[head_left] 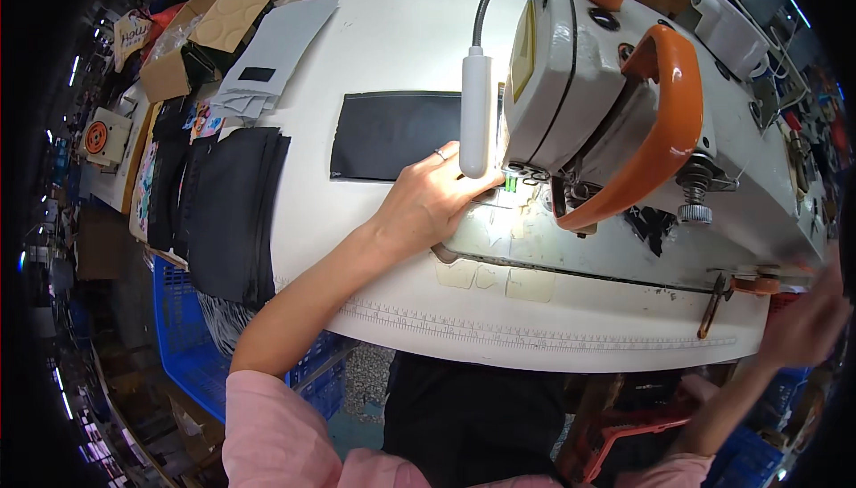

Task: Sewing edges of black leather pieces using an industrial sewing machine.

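My left hand [428,198] is at the sewing machine [571,86], closed on the near right edge of a black fabric panel [392,136]. The thumb points toward the needle area, beside small green pieces [510,183]; the white lamp [477,113] hides part of the fingers. Flat on the white table [392,51], the panel runs under the lamp toward the machine head. My right hand [807,318] is out beyond the table's right end, smeared by motion, so its fingers cannot be read. Close to it, tweezers [711,305] lie on the table.
A stack of black fabric pieces [236,211] hangs over the table's left edge, above a blue crate [174,318]. Grey sheets [281,51] and a cardboard box [165,73] sit at the far left. An orange handle-like guard [682,113] juts from the machine. A printed ruler [535,338] runs along the near edge.
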`<state>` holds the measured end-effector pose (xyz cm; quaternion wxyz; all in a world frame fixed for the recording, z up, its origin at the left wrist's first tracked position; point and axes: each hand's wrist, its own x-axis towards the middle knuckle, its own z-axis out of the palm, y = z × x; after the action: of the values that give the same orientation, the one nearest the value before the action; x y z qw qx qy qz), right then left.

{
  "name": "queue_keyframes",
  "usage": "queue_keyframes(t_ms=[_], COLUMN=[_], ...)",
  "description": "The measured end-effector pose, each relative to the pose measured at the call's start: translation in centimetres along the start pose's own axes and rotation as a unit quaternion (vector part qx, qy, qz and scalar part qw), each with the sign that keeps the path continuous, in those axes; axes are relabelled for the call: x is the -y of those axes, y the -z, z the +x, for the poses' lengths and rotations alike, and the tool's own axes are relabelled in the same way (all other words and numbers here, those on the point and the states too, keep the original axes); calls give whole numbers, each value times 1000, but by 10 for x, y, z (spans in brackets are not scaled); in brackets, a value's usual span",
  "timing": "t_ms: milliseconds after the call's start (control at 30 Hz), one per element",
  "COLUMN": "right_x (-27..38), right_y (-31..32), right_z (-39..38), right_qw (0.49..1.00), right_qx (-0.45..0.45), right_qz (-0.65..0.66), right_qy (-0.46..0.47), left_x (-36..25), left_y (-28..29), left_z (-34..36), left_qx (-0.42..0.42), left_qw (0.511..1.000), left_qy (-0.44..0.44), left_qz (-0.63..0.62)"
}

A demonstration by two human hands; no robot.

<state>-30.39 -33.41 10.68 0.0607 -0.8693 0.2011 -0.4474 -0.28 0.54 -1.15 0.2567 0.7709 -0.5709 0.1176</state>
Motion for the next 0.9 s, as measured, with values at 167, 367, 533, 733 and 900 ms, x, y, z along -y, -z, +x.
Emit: queue_keyframes(t_ms=[167, 367, 533, 733, 900], right_x=[-234, -351, -347, -322, -337], right_y=[50, 75, 95, 92, 67], right_z=[31, 27, 35, 6, -8], right_qw=[936, 840, 841, 879, 858], right_qx=[-40, 12, 15, 117, -4], right_qz=[131, 341, 370, 348, 340], right_qy=[-325, -422, -393, -304, -386], left_x=[-1, -1, -1, -1, 1], left_y=[2, 1, 2, 6, 5], left_z=[1, 1, -2, 8, 2], left_qx=[8, 14, 45, 4, 57], left_qw=[1000, 1000, 999, 1000, 997], left_qy=[-4, 2, 14, -30, -28], left_qz=[1, 4, 8, 4, 36])
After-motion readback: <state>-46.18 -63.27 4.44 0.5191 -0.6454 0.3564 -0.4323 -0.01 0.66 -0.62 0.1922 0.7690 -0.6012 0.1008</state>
